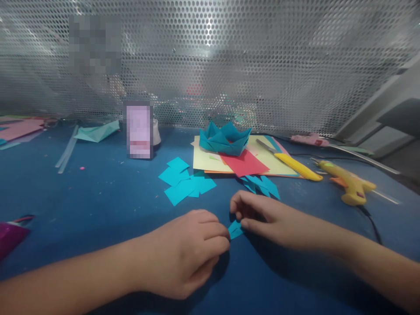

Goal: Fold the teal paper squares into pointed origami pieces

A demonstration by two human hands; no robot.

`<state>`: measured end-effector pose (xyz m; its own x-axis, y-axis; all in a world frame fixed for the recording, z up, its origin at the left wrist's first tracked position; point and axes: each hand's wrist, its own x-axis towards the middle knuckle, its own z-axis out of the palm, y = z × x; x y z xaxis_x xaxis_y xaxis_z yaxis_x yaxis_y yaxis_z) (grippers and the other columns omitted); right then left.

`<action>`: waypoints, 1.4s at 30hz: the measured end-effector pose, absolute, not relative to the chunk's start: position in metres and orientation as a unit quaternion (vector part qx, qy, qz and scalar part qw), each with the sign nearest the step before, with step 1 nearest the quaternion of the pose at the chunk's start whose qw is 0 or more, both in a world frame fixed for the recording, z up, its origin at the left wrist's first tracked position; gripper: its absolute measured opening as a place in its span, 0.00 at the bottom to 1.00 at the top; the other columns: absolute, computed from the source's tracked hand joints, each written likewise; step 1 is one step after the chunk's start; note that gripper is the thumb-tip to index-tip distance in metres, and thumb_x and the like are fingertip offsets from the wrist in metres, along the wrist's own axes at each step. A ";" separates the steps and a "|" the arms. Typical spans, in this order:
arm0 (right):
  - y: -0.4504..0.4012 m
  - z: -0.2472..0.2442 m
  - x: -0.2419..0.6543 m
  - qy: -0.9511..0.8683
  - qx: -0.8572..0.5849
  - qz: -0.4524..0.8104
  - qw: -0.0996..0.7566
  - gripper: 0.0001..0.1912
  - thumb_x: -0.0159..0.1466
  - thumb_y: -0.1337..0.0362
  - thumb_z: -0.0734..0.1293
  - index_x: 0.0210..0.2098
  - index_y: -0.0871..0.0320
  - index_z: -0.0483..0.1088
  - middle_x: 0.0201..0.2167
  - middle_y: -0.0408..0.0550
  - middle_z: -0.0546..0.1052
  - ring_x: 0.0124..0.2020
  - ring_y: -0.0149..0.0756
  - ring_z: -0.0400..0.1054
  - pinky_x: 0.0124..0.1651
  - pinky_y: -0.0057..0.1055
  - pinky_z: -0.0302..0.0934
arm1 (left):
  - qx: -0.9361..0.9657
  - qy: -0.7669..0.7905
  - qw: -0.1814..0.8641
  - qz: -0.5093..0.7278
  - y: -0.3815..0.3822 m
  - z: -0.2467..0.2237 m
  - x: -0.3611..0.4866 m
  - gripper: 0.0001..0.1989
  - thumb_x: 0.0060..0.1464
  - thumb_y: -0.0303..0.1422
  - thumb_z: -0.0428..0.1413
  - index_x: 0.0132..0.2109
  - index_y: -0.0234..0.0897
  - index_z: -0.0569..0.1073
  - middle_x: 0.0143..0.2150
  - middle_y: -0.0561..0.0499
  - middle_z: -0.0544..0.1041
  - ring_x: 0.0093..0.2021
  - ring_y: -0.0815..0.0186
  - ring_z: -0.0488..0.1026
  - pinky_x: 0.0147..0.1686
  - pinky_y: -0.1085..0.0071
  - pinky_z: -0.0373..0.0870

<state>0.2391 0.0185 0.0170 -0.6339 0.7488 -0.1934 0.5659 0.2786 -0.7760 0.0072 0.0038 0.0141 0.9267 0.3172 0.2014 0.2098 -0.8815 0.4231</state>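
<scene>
A small folded piece of blue paper [235, 229] lies low over the table between my two hands. My left hand [192, 249] is closed, its curled fingers at the paper's left edge; the fingertips are hidden behind the knuckles. On the other side, my right hand [267, 214] has thumb and fingers bent together at the paper's right edge. Just beyond are loose blue paper squares [180, 190], partly overlapping. Behind the right hand sit several folded blue paper pieces [262, 186]. A crown-like blue folded ring [225, 139] stands farther back.
Coloured sheets [201, 159] lie under the ring, with a red paper [247, 162] and a yellow utility knife [297, 167] on top. A yellow glue gun [352, 183] with a cord rests at right. A phone [139, 131] stands upright near the perforated metal panel [210, 65].
</scene>
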 end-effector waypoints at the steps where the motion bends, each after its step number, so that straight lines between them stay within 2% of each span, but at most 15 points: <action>1: 0.017 0.015 0.238 -0.795 -0.424 0.420 0.111 0.08 0.63 0.72 0.59 0.42 0.58 0.62 0.33 0.43 0.66 0.31 0.30 0.61 0.34 0.26 0.60 | 0.961 0.141 0.199 0.135 0.004 0.013 0.008 0.11 0.57 0.22 0.48 0.45 0.31 0.69 0.41 0.43 0.75 0.41 0.60 0.70 0.45 0.64 0.67; 5: 0.012 0.013 0.237 -0.830 -0.412 0.360 0.108 0.13 0.60 0.76 0.60 0.42 0.56 0.65 0.38 0.45 0.67 0.34 0.30 0.62 0.37 0.27 0.59 | 0.960 0.151 0.177 0.158 0.002 0.007 0.010 0.10 0.62 0.26 0.46 0.44 0.30 0.71 0.40 0.43 0.75 0.40 0.60 0.69 0.43 0.62 0.68; 9: 0.011 0.016 0.240 -0.831 -0.429 0.339 0.099 0.16 0.57 0.78 0.62 0.42 0.56 0.64 0.40 0.45 0.68 0.37 0.32 0.62 0.39 0.27 0.59 | 0.959 0.149 0.167 0.175 -0.001 0.006 0.012 0.11 0.63 0.26 0.46 0.43 0.28 0.72 0.39 0.42 0.75 0.39 0.59 0.69 0.42 0.62 0.68; 17: 0.016 0.025 0.245 -0.863 -0.396 0.305 0.070 0.09 0.61 0.71 0.64 0.41 0.55 0.68 0.41 0.46 0.69 0.45 0.36 0.62 0.47 0.33 0.57 | 0.943 0.169 0.198 0.207 0.002 -0.006 0.011 0.07 0.62 0.27 0.50 0.40 0.31 0.73 0.41 0.45 0.76 0.38 0.63 0.70 0.42 0.65 0.67; 21: 0.016 0.026 0.244 -0.856 -0.412 0.307 0.062 0.07 0.59 0.70 0.66 0.37 0.56 0.68 0.39 0.46 0.70 0.42 0.37 0.63 0.44 0.33 0.57 | 0.940 0.171 0.218 0.197 0.006 -0.012 0.012 0.06 0.63 0.28 0.50 0.40 0.34 0.72 0.40 0.48 0.76 0.38 0.64 0.70 0.40 0.67 0.65; 23: 0.015 0.026 0.243 -0.838 -0.424 0.336 0.068 0.06 0.58 0.71 0.64 0.35 0.57 0.66 0.34 0.44 0.70 0.35 0.34 0.63 0.38 0.30 0.57 | 0.936 0.175 0.232 0.197 0.006 -0.012 0.012 0.05 0.63 0.28 0.51 0.44 0.34 0.71 0.40 0.47 0.76 0.39 0.64 0.70 0.41 0.68 0.64; 26: 0.011 0.027 0.239 -0.762 -0.425 0.478 0.105 0.03 0.60 0.69 0.63 0.35 0.57 0.63 0.29 0.41 0.67 0.29 0.30 0.61 0.31 0.27 0.56 | 0.920 0.187 0.260 0.226 0.006 -0.013 0.011 0.09 0.60 0.29 0.54 0.48 0.35 0.68 0.41 0.47 0.75 0.40 0.64 0.69 0.41 0.70 0.64; 28: 0.008 0.028 0.234 -0.669 -0.413 0.601 0.144 0.07 0.61 0.63 0.65 0.36 0.57 0.62 0.28 0.40 0.66 0.27 0.28 0.61 0.29 0.26 0.58 | 0.906 0.217 0.273 0.240 0.004 -0.012 0.010 0.11 0.57 0.30 0.58 0.47 0.36 0.68 0.39 0.49 0.75 0.38 0.65 0.69 0.39 0.71 0.64; 30: 0.006 0.028 0.230 -0.592 -0.414 0.670 0.170 0.10 0.61 0.59 0.66 0.37 0.58 0.63 0.27 0.39 0.67 0.24 0.26 0.63 0.28 0.25 0.58 | 0.887 0.260 0.286 0.252 0.002 -0.010 0.011 0.11 0.53 0.31 0.61 0.42 0.37 0.68 0.36 0.51 0.73 0.35 0.66 0.68 0.36 0.71 0.63; 33: 0.004 0.023 0.226 -0.542 -0.403 0.703 0.224 0.14 0.60 0.56 0.69 0.39 0.59 0.66 0.29 0.41 0.70 0.27 0.26 0.65 0.33 0.26 0.60 | 0.825 0.317 0.369 0.288 -0.002 -0.005 0.013 0.08 0.52 0.26 0.59 0.37 0.38 0.67 0.32 0.55 0.71 0.33 0.69 0.66 0.35 0.73 0.63; 35: 0.004 0.016 0.224 -0.536 -0.364 0.709 0.280 0.19 0.58 0.56 0.71 0.43 0.58 0.65 0.30 0.41 0.71 0.30 0.27 0.66 0.36 0.27 0.60 | 0.731 0.352 0.489 0.321 -0.003 -0.001 0.016 0.11 0.51 0.25 0.58 0.40 0.39 0.66 0.32 0.56 0.70 0.30 0.71 0.66 0.31 0.75 0.64; 37: 0.005 0.010 0.222 -0.533 -0.346 0.703 0.319 0.27 0.54 0.58 0.75 0.47 0.54 0.60 0.31 0.39 0.72 0.31 0.27 0.66 0.35 0.26 0.60 | 0.622 0.367 0.595 0.352 -0.004 0.001 0.019 0.16 0.49 0.27 0.61 0.43 0.39 0.64 0.32 0.57 0.70 0.29 0.72 0.67 0.29 0.77 0.64; 39: 0.005 0.006 0.220 -0.542 -0.363 0.689 0.317 0.23 0.53 0.58 0.75 0.40 0.56 0.62 0.29 0.39 0.71 0.28 0.26 0.64 0.32 0.25 0.58 | 0.537 0.366 0.664 0.371 -0.003 0.003 0.022 0.20 0.45 0.29 0.64 0.42 0.39 0.63 0.30 0.58 0.70 0.28 0.73 0.68 0.28 0.77 0.64; 42: 0.002 0.007 0.216 -0.549 -0.398 0.674 0.293 0.19 0.51 0.57 0.76 0.31 0.59 0.64 0.24 0.38 0.70 0.25 0.25 0.62 0.29 0.24 0.56 | 0.476 0.364 0.708 0.373 -0.003 0.006 0.025 0.22 0.40 0.32 0.68 0.39 0.37 0.65 0.28 0.58 0.71 0.28 0.71 0.71 0.31 0.75 0.66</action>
<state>0.2158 0.0020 0.0072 -0.5120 0.8316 -0.2152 0.0422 -0.2258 -0.9733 0.0253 -0.0028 0.0064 0.4566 0.8752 -0.1600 -0.1820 0.2679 0.9461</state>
